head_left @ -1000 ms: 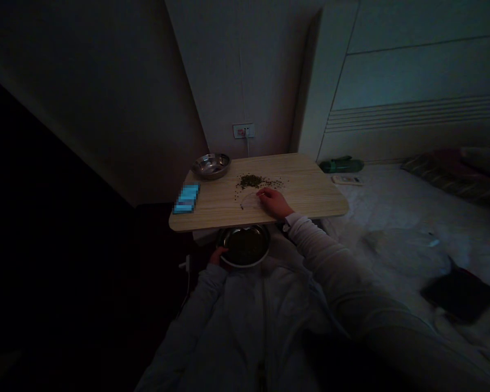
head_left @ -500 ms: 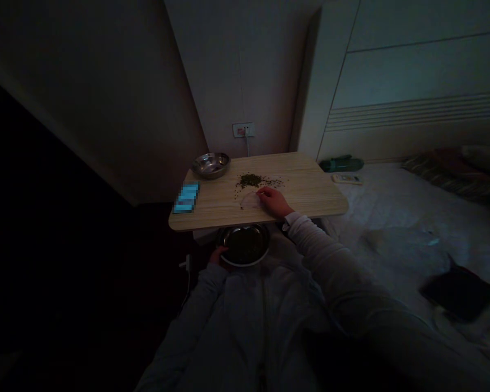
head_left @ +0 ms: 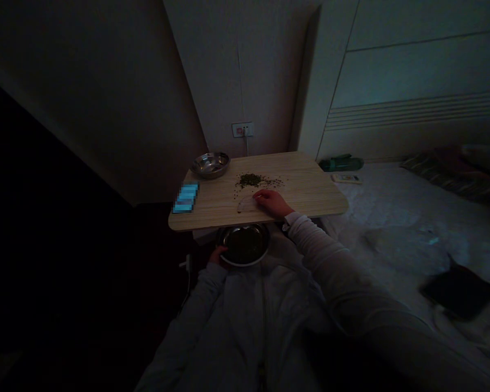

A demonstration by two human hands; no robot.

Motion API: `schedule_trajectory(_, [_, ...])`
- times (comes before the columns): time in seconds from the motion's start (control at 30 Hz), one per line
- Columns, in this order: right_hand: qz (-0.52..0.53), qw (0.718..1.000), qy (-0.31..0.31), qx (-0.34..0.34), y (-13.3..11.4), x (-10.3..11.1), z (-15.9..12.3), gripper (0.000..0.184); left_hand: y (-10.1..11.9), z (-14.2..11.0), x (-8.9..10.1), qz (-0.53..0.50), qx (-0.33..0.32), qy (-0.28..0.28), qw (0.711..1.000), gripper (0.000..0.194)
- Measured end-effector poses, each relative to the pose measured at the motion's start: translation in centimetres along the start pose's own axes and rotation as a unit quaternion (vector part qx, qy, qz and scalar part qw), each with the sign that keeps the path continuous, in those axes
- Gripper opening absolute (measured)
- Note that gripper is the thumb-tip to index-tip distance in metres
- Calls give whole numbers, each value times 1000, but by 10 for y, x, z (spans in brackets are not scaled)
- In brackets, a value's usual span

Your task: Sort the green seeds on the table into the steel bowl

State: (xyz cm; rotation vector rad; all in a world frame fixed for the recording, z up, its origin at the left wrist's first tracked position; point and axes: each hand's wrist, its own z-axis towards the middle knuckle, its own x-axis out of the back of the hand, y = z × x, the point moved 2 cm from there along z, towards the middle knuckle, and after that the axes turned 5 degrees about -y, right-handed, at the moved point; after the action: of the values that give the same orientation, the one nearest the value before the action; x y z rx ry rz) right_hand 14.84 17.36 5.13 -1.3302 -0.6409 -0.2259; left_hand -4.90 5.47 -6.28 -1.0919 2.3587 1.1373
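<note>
My right hand [head_left: 273, 203] is closed on a thin, clear, curved piece [head_left: 247, 204], perhaps plastic, held low at the table's near edge. A few dark specks lie by the piece's left end. Just beyond it, a pile of small green beans or grains [head_left: 250, 180] sits on the wooden table [head_left: 310, 188], with loose ones scattered to the right and in front. Below the table edge, my left hand [head_left: 219, 256] grips the left rim of a metal bowl [head_left: 245, 263]. The bowl's inside looks dark green, too dim to make out well.
A second metal bowl [head_left: 210, 165] stands at the table's back left, behind a blurred, lit blue phone-like screen [head_left: 185, 197]. On the bed to the right are a green bottle [head_left: 341, 164], a pale remote [head_left: 347, 178] and a dark flat object [head_left: 459, 292]. A wall socket [head_left: 243, 129] holds a plug.
My right hand has shifted slightly left and nearer to me, taking the clear piece with it. The left hand and its bowl stay put.
</note>
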Motion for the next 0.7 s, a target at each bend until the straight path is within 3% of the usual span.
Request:
schedule_trajectory(0.2, [37,999,-8,2,2,-1,0,22,3,-9,-8,22,-6,46,999,18])
schedule_trajectory(0.43, [64,996,59,0,8,2,3,19,3,-12,-11,3,-14,43,999,22])
schedule_trajectory(0.7, [14,999,44,9,2,2,-1,14,1,-7,-10,-7,-2,33,999,24])
